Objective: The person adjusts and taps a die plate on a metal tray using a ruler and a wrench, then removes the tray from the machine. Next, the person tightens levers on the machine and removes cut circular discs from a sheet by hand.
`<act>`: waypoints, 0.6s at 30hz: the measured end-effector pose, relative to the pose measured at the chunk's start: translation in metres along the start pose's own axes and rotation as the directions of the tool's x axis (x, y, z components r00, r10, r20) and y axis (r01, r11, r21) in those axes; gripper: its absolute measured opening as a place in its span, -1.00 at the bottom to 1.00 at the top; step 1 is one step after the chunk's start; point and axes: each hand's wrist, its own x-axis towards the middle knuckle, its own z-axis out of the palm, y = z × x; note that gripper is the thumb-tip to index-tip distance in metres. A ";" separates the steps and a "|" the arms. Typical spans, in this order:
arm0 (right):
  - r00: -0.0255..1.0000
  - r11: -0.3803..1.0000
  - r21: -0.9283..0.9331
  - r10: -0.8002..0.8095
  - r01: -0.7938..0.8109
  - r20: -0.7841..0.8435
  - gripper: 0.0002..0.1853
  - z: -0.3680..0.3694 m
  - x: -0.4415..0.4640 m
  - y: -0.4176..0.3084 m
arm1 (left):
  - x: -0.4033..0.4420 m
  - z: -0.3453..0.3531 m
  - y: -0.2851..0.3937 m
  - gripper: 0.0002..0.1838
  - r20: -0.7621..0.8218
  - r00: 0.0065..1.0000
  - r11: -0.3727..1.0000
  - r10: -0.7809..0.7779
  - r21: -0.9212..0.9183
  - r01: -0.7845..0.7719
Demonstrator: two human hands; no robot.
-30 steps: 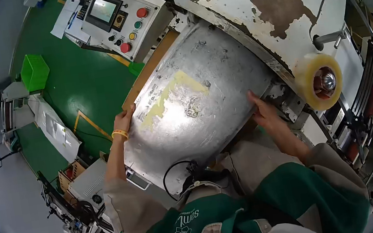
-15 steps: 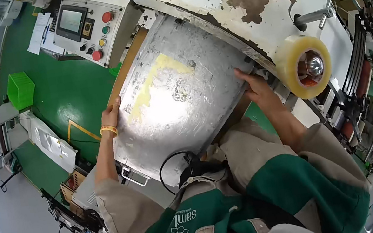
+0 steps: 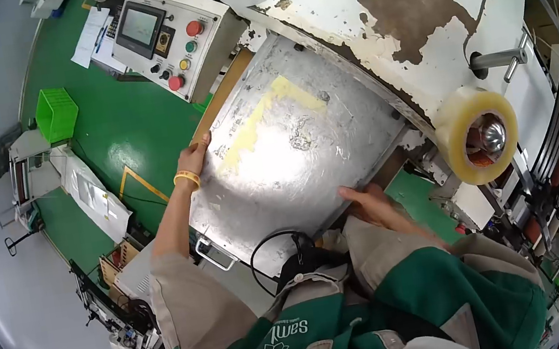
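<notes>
A scuffed grey metal plate (image 3: 352, 126), with an L-shaped patch of yellow tape (image 3: 258, 121) on it, lies in front of me. On its left edge my left hand (image 3: 194, 159), wearing a yellow wristband (image 3: 188, 179), is closed with the fingertips over the rim. My right hand (image 3: 370, 205) is at the plate's right edge, close to my body; its thumb rests on top and the other fingers are partly hidden. A black cable (image 3: 257, 255) loops over the near end, beside a metal handle (image 3: 215, 255) below the near left corner.
A control box (image 3: 174, 38) with a screen and coloured buttons stands at the upper left. Beyond the plate is a white machine top (image 3: 333, 5) with peeling paint. A large roll of clear tape (image 3: 460, 138) hangs at the right. A green basket (image 3: 56, 113) sits farther left.
My right hand has slid along the plate's right edge toward my body. The left hand keeps its place on the left edge. The whole view has shifted slightly.
</notes>
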 end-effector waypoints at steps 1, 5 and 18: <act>0.998 0.997 -0.060 0.052 -0.055 -0.047 -0.33 -0.001 -0.002 -0.006 | 0.001 -0.002 0.001 -0.06 0.000 1.000 0.999 0.024 0.029 -0.024; 0.990 0.987 -0.151 -0.066 0.047 -0.121 -0.36 -0.018 -0.002 -0.019 | -0.002 0.015 0.012 0.03 -0.026 1.000 0.996 -0.011 0.086 0.013; 0.914 0.888 0.311 -0.390 0.339 0.115 -0.32 -0.051 0.036 -0.012 | -0.004 0.039 0.070 0.04 -0.311 0.939 0.984 0.148 -0.043 -0.170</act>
